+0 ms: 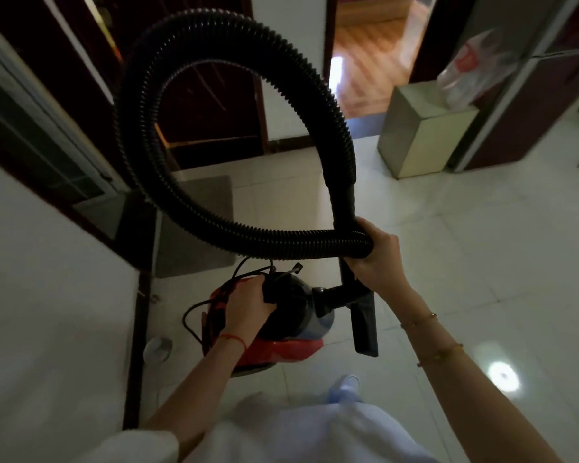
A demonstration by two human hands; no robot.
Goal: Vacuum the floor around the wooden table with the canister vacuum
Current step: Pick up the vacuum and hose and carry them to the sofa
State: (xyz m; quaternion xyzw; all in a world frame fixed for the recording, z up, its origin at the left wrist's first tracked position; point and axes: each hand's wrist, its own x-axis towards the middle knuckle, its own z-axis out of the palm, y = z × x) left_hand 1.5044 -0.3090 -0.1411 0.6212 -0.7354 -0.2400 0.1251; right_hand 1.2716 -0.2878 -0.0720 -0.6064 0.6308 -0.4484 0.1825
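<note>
The left hand (248, 304) clasps the top handle of the red canister vacuum (274, 329), which sits over the white tiled floor (465, 262) near the wall. The right hand (378, 253) grasps the looped black hose (214, 128) together with its nozzle tube (365, 325).

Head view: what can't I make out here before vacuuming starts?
- Wooden table: not in the head view at all.
- Vacuum handle: covered by the left hand.
- Hose end: hidden in the right hand.
- Cord plug: blurred, dark.
- Nozzle underside: faces away.
</note>
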